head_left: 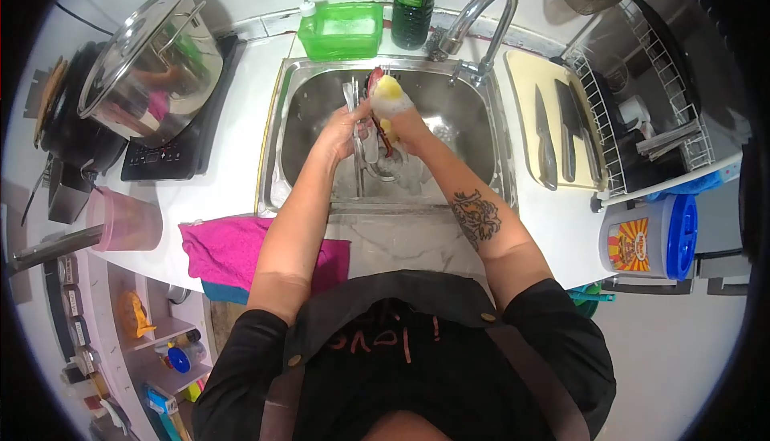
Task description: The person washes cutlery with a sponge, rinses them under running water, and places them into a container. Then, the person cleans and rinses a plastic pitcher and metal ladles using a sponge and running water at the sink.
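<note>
Both my hands are over the steel sink. My left hand is closed around a bunch of metal utensils, long and thin, some pointing down into the basin. A red utensil slants through the same bunch; its kind is unclear. In my right hand is a yellow sponge covered in white foam, pressed against the red utensil. My fingers hide part of the sponge and the utensils. Suds and water lie on the sink floor below.
A chrome faucet arches behind the sink at right. Knives lie on a cutting board beside a dish rack. A green soap tray and dark bottle stand behind. At left are a large pot and pink towel.
</note>
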A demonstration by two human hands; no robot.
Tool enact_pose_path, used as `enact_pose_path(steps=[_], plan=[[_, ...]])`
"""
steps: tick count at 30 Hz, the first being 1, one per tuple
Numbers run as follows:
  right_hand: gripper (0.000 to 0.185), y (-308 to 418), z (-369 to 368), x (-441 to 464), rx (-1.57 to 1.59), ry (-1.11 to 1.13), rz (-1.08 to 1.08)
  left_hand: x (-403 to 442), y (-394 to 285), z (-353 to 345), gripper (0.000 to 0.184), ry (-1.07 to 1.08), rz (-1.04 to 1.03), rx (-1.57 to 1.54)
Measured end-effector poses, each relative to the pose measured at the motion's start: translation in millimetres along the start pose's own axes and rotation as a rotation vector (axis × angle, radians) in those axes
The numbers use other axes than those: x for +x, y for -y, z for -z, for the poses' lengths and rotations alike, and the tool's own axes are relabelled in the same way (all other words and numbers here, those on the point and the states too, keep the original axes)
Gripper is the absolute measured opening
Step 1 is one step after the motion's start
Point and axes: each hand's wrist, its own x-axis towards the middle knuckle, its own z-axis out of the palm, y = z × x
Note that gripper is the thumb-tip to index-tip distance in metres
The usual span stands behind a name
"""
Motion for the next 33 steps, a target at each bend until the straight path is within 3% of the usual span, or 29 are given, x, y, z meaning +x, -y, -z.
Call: enact_pose_path(steps=[1,4,6,8,9,14,16,20,22,25,28,29,31,33], plan=[[0.027,4.2,-1.3,-0.7,0.095,-0.032,-0.091,-2.7,2.3,-4.0,0.026,0.006,-0.004,-0.002],[0.031,5.6,-3.5,1.7,-0.035,-0.096,-0.070,-3.4,13.0,-11.3,0.031,0.046,-0.041,-0.156],[0.030,4.0,0.5,-0.4,-0.002,-0.029,-0.045,-1.4,16.8,-10.7,0.033,0.161,-0.063,-0.042],[0.026,0.8,11.0,2.9,-0.062,0.124,-0.156,-8.1,13.6,-13.8,0.033,0.175,-0.058,-0.053],[0.026,11.7,7.5,-1.7,-0.116,0.013,-0.156,-9.2,13.5,-14.8,0.033,0.202,-0.018,-0.022],[0.024,32.6,5.4,-7.6,-0.104,-0.072,-0.144,-4.8,16.2,-14.5,0.026,0.191,0.001,0.107],[0.024,29.1,5.8,-3.1,-0.334,-0.286,-0.038,-12.0,12.1,-22.2,0.023,0.151,0.015,0.072],[0.027,29.3,12.4,1.0,-0.574,-0.114,0.033,-8.7,17.3,-24.6,0.017,0.167,-0.062,0.147],[0.028,28.4,14.3,6.2,-1.215,-0.195,0.354,-7.9,21.8,-27.4,0.015,0.164,-0.078,0.203],[0.030,35.6,11.0,8.5,-1.409,-0.378,0.304,-7.1,21.6,-32.8,0.011,0.130,-0.106,0.260],[0.022,50.9,-3.4,3.7,-1.469,-0.418,0.211,-12.5,17.0,-35.9,0.007,0.079,-0.119,0.244],[0.022,42.7,-1.6,5.2,-1.469,-0.421,0.212,-13.9,14.8,-37.4,0.006,0.059,-0.124,0.228],[0.022,27.1,-0.1,5.4,-1.519,-0.131,0.485,-7.7,19.5,-29.0,0.005,0.037,-0.137,0.300],[0.025,39.6,11.4,5.0,-1.588,-0.238,0.429,-5.0,24.4,-21.4,0.005,0.012,-0.144,0.367]])
